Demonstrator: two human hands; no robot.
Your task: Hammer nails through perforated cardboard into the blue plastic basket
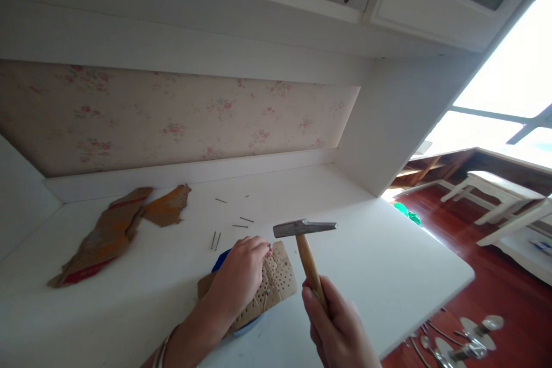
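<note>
My right hand (334,322) is wrapped round the wooden handle of a hammer (307,253), its grey metal head raised above the white desktop. To the left of it, my left hand (244,270) rests on a tan perforated sheet (278,276) that looks like cardboard. The left fingers are pinched at the sheet's far edge, with the small tip of what looks like a nail (270,247) showing between them. Something blue (219,260) pokes out from under the sheet. Beyond the hand lie several loose nails (240,226).
Torn brown cardboard pieces (107,236) lie on the desktop (366,253) at the left. A shelf (224,23) overhangs the back. Past the desk's right edge are a red floor (509,299), a white stool (500,190) and a metal-and-glass fixture (466,339).
</note>
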